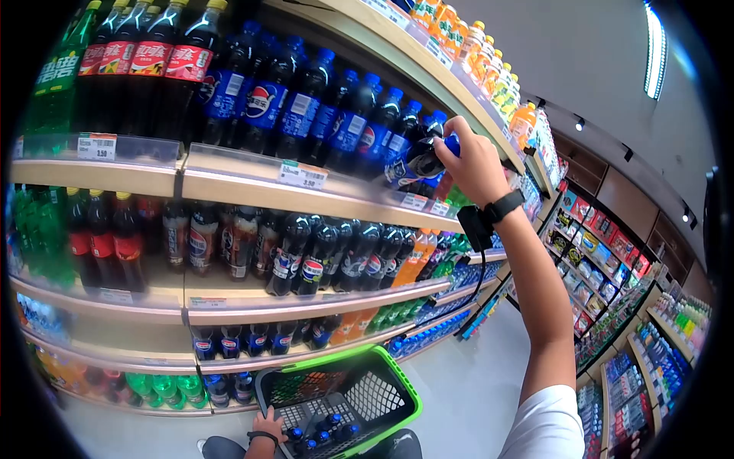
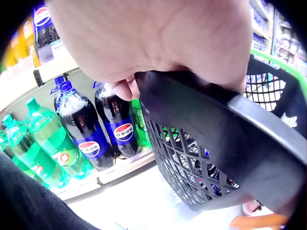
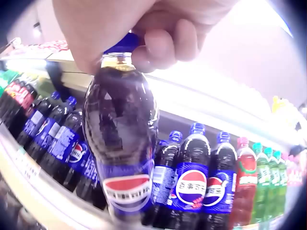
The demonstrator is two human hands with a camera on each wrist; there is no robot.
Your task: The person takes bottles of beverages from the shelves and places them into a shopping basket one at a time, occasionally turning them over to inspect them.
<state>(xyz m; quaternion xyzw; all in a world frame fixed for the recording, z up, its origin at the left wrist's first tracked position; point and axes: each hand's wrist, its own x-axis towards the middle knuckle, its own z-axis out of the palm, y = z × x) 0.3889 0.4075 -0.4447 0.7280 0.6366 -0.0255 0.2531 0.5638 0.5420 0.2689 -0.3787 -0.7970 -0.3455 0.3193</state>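
Note:
My right hand (image 1: 475, 164) grips a cola bottle (image 1: 417, 164) by its blue cap, at the right end of the cola row on the upper shelf. In the right wrist view the bottle (image 3: 120, 120) hangs below my curled fingers (image 3: 160, 45), dark with a blue label, in front of the row. Down at the floor, my left hand (image 1: 267, 428) holds the near rim of a black shopping basket (image 1: 411, 392) with green edging. The left wrist view shows that palm (image 2: 158, 38) over the basket's black rim (image 2: 192, 110). Several blue-capped bottles (image 1: 325, 436) lie in the basket.
A price rail (image 1: 252, 172) runs along the front of the upper shelf. Lower shelves carry more cola bottles (image 1: 287, 256) and green bottles (image 1: 164, 389). Orange drinks (image 1: 478, 50) stand on the shelf above. Across the aisle (image 1: 474, 375) are further drink shelves (image 1: 627, 375).

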